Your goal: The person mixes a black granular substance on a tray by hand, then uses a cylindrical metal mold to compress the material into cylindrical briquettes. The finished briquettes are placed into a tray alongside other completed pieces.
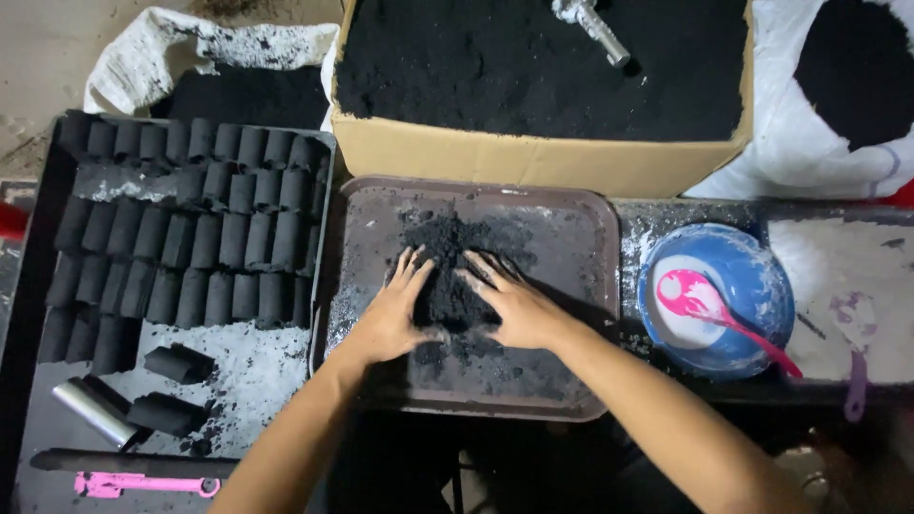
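A brown rounded tray (562, 228) lies in front of me with a mound of black powder (447, 271) on it. My left hand (392, 309) presses flat against the left side of the mound, fingers spread. From the right, my right hand (509, 303) cups the same mound with its fingers apart. Both hands are dusted with powder and touch it without gripping anything solid.
A black tray (57, 171) at left holds rows of black cylindrical briquettes (190, 238). A metal tube (93, 411) and a pink tool (143, 484) lie near its front. Behind stands a cardboard box (533, 157) of black powder. At right sits a blue bowl (752, 276) with a pink spoon (709, 306).
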